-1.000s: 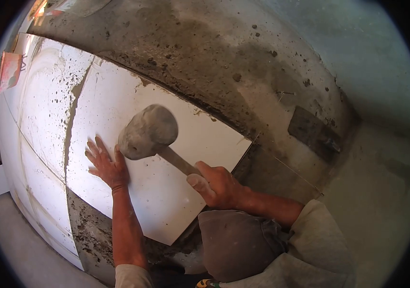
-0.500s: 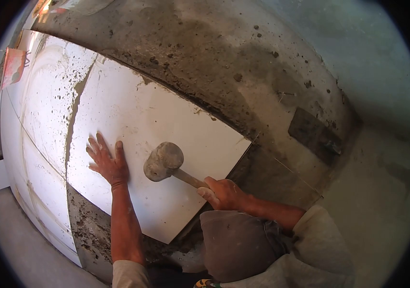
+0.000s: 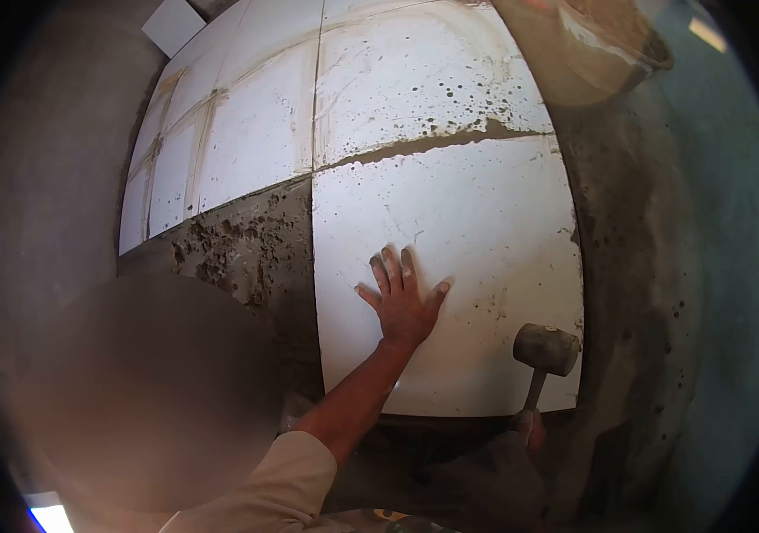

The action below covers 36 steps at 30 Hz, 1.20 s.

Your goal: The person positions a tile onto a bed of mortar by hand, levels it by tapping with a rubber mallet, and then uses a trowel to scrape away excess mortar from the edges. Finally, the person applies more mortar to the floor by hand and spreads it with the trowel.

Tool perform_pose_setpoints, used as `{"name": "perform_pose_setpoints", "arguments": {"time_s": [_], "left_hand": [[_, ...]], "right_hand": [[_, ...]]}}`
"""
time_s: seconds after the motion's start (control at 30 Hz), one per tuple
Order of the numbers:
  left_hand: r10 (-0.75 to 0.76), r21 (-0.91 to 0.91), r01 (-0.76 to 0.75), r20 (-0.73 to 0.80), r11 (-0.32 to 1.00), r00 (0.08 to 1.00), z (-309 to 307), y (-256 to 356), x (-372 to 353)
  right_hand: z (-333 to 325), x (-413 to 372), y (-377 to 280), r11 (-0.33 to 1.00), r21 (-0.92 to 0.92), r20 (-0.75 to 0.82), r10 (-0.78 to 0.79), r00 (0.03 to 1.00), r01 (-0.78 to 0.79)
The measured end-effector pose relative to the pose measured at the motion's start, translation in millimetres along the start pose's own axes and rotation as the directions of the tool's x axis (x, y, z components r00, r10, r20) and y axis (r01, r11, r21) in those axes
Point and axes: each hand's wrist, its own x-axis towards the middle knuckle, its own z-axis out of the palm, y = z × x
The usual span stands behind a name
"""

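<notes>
My left hand (image 3: 404,306) lies flat with fingers spread on a large white tile (image 3: 459,222). At the lower right, my right hand (image 3: 530,428) is wrapped round the handle of a rubber mallet (image 3: 546,349). The mallet's dark head is over the tile's lower right corner; whether it touches the surface cannot be made out. Grey mortar smears and small specks mark the tile. A mortar-filled gap (image 3: 424,147) runs along its far edge.
More white tiles (image 3: 255,107) with dirty joints extend at the upper left. Rough mortar (image 3: 237,240) lies left of the large tile. A bucket (image 3: 606,44) stands at the upper right. A blurred round shape (image 3: 157,391) covers the lower left.
The view has turned and shifted, bringing the bucket and more tiles into sight. The mallet is now near the tile's corner rather than over its middle. My left hand remains flat on the tile.
</notes>
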Motion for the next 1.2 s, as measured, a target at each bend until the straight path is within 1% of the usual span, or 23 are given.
{"name": "perform_pose_setpoints", "arguments": {"time_s": [0.03,0.07,0.13,0.17,0.23,0.27,0.33,0.37,0.43,0.47,0.53,0.57,0.6,0.63,0.67,0.73,0.87,0.93,0.97,1.03,1.07,1.13,1.2], "left_hand": [[-0.002,0.029,0.002,0.006,1.0,1.0,-1,-1,0],[-0.021,0.024,0.02,0.006,0.999,1.0,-4,0,1],[-0.045,0.023,0.045,0.031,0.999,0.998,-11,3,8],[-0.048,0.006,0.048,0.052,0.999,0.997,-10,2,9],[-0.05,0.0,0.05,0.066,0.999,0.997,-12,0,11],[-0.042,-0.005,0.042,0.082,0.999,0.996,-13,-1,11],[-0.047,-0.009,0.048,0.089,0.999,0.995,-14,-1,12],[-0.041,-0.01,0.043,0.099,0.999,0.994,-14,-2,12],[-0.038,-0.003,0.039,0.096,0.999,0.995,-14,-3,12],[-0.03,0.006,0.029,0.093,1.0,0.995,-14,-4,13],[-0.037,0.003,0.037,0.101,0.999,0.994,-13,-4,15],[-0.037,-0.001,0.038,0.114,0.999,0.993,-13,-3,13],[-0.037,-0.004,0.038,0.123,0.999,0.992,-14,-4,10],[-0.037,-0.008,0.038,0.122,0.999,0.992,-14,-5,10],[-0.038,-0.012,0.039,0.116,0.999,0.993,-13,-4,13],[-0.048,-0.003,0.049,0.134,0.999,0.99,-15,-3,13],[-0.054,-0.006,0.056,0.147,0.998,0.988,-15,-3,14],[-0.06,-0.002,0.061,0.144,0.998,0.988,-17,-3,15],[-0.066,-0.003,0.067,0.143,0.998,0.988,-17,-1,15],[-0.059,-0.002,0.059,0.12,0.998,0.991,-14,-4,15],[-0.056,-0.001,0.057,0.107,0.998,0.993,-12,-3,12],[-0.045,-0.017,0.046,0.06,0.999,0.997,-14,0,14],[-0.042,-0.011,0.043,0.061,0.999,0.997,-15,0,14]], "right_hand": [[3,3,-2,1.0,-0.011,0.001,0.019,1.0,-0.019],[-4,14,-43,0.994,-0.029,0.119,0.112,0.987,-0.109],[0,29,-63,0.99,0.038,0.15,0.126,0.981,-0.133],[3,36,-74,0.991,0.03,0.16,0.124,0.979,-0.131],[12,48,-98,0.994,0.074,0.105,0.075,0.992,-0.083],[13,53,-111,0.995,0.067,0.113,0.072,0.991,-0.079],[14,62,-137,0.966,0.214,0.077,0.131,0.988,-0.144],[13,65,-144,0.967,0.21,0.082,0.129,0.988,-0.143],[11,68,-151,0.895,0.41,-0.08,0.226,0.971,-0.175],[13,70,-152,0.896,0.406,-0.074,0.226,0.971,-0.178],[17,72,-152,0.909,0.395,-0.141,0.201,0.969,-0.131],[24,73,-135,0.91,0.391,-0.139,0.209,0.968,-0.14],[34,76,-103,0.994,0.108,-0.11,0.006,0.994,0.006],[40,83,-97,0.968,-0.173,-0.025,-0.188,0.982,0.181],[36,85,-94,0.967,-0.176,-0.03,-0.194,0.981,0.186],[29,83,-111,0.999,0.037,0.175,-0.014,0.984,0.008],[17,80,-119,0.998,0.063,0.145,0.016,0.989,-0.025],[6,76,-135,0.946,0.236,0.055,0.213,0.976,-0.22],[0,76,-146,0.947,0.236,0.046,0.214,0.976,-0.219],[-8,78,-169,0.903,0.378,-0.086,0.252,0.964,-0.202],[-8,80,-175,0.908,0.369,-0.135,0.266,0.955,-0.201],[-7,85,-181,0.917,0.398,-0.26,0.08,0.962,0.032],[9,85,-182,0.888,0.46,-0.237,0.136,0.962,-0.012]]}}
